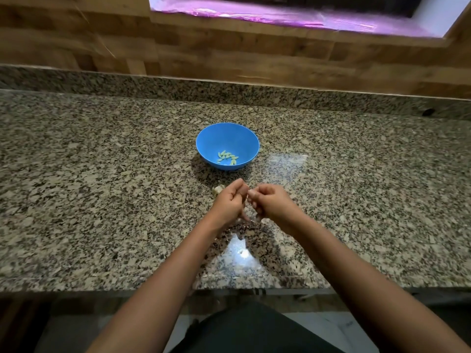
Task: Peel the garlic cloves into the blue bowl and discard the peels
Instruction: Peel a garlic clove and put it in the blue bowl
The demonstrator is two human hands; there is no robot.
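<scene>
A blue bowl (227,138) stands on the granite counter (102,189) and holds several peeled pale garlic cloves (227,157). Just in front of the bowl my left hand (230,203) and my right hand (271,203) meet, fingers curled. Their fingertips pinch a small garlic clove (249,192) between them; most of it is hidden by the fingers. A garlic piece (218,189) lies on the counter just behind my left hand, partly hidden. A few thin peel scraps (251,220) lie under the hands.
A low granite upstand (229,90) and a wooden wall (229,54) close the back of the counter. A window ledge with purple foil (280,14) is above. The counter's front edge (254,284) runs below my forearms.
</scene>
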